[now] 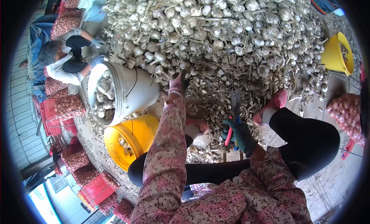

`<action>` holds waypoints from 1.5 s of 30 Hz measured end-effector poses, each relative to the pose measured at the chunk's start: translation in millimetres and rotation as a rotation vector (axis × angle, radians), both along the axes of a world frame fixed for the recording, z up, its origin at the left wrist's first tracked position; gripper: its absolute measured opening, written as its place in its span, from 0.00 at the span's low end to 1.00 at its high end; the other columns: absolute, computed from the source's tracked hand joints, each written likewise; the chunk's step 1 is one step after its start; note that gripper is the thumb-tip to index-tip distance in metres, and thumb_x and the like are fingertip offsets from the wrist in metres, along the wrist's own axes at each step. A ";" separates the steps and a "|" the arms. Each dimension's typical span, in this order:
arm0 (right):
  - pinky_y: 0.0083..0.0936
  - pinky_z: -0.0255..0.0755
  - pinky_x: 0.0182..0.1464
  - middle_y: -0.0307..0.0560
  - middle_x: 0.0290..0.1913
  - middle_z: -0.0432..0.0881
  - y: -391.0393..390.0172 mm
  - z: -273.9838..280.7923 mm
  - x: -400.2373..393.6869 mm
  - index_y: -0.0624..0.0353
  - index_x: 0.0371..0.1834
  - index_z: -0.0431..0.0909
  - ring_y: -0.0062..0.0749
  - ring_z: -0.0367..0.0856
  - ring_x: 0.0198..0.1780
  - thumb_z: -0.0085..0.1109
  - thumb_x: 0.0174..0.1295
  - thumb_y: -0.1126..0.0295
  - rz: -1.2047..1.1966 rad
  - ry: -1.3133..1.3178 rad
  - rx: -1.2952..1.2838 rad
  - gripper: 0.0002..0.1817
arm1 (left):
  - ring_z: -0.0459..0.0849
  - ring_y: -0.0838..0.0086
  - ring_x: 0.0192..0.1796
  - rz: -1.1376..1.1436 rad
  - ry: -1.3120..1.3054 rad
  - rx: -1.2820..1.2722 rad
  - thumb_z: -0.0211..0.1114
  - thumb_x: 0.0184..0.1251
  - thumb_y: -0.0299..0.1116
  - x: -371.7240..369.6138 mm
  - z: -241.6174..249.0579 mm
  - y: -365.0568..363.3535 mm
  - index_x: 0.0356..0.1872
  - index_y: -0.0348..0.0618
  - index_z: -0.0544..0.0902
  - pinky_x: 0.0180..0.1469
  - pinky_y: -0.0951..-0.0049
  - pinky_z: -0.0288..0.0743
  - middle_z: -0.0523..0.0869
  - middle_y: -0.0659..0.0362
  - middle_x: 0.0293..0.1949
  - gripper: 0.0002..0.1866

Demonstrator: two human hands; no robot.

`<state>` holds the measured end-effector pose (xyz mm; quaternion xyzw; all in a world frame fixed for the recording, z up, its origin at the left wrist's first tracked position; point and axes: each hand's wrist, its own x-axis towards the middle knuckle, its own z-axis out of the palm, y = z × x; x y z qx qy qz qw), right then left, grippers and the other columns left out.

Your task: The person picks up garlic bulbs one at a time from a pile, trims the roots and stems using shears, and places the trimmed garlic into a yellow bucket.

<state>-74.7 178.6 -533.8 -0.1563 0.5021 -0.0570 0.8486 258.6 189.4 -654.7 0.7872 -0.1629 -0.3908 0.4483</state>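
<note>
A large heap of garlic bulbs [216,42] with dry stalks spreads before me. My left hand [178,84], in a pink glove with dark fingers, is at the heap's near edge beside the white bucket. Its fingers are curled; whatever may be in them is hidden. My right hand [239,134], in a dark green glove, is closed around cutting shears [235,101] with red and blue handles. The blades point away from me over cut stalks and scraps [216,118] between my feet.
A white bucket [140,87] of garlic lies tilted at left, beside a yellow-orange bucket [148,127] holding some bulbs. Another yellow bucket [333,56] stands at right. Filled red net sacks [73,160] line the left side; another sack [347,116] is at right. A person [63,64] crouches at upper left.
</note>
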 end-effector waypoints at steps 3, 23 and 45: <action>0.27 0.76 0.33 0.36 0.28 0.72 -4.7 4.1 4.1 0.51 0.36 0.67 0.24 0.76 0.28 0.63 0.60 0.64 -0.087 0.009 0.079 0.12 | 0.77 0.72 0.24 0.449 0.308 0.346 0.74 0.54 0.43 19.3 -22.6 -62.8 0.39 0.42 0.83 0.25 0.69 0.69 0.81 0.60 0.26 0.17; 0.45 0.64 0.53 0.57 0.42 0.76 -20.8 29.5 8.3 0.66 0.60 0.65 0.50 0.74 0.46 0.66 0.47 0.53 0.892 0.521 -1.784 0.40 | 0.81 0.71 0.50 0.135 0.299 -0.491 0.64 0.55 0.15 -146.2 50.1 81.3 0.59 0.40 0.70 0.53 0.72 0.76 0.82 0.57 0.49 0.28; 0.43 0.73 0.38 0.57 0.32 0.80 -5.4 -3.1 -28.6 0.63 0.49 0.68 0.53 0.80 0.34 0.66 0.50 0.58 1.039 0.312 -1.500 0.28 | 0.84 0.63 0.49 -0.282 -0.289 -0.035 0.75 0.44 0.30 -182.1 133.2 82.0 0.56 0.40 0.71 0.51 0.70 0.76 0.82 0.49 0.48 0.34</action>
